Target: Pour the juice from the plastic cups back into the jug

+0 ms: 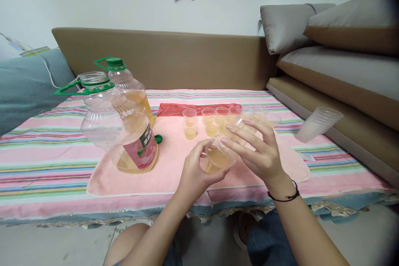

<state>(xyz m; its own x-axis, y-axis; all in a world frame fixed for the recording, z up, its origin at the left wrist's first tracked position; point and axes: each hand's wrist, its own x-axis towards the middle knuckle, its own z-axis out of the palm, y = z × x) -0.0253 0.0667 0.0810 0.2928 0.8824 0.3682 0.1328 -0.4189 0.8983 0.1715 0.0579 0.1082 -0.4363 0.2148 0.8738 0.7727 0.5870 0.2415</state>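
My left hand [199, 168] is wrapped round a clear plastic cup [217, 158] with pale yellow drink in it. Above and right of that cup, my right hand [262, 153] has its fingers on a second clear cup [237, 125], which looks tilted toward the first; its far side is partly hidden by my fingers. Whether liquid is running between the two cups I cannot tell. Behind my hands stand several clear cups [190, 124] of pale yellow drink, some hidden by the right hand.
To the left stands an uncapped jug [141, 147] with a little drink; behind it is a green-capped jug [140, 96]. A green cap [158, 138] lies on the pink cloth [124, 187]. Stacked cups [319, 124] lie tilted at right, near piled cushions [343, 62]. A red plastic packet [171, 110] lies behind.
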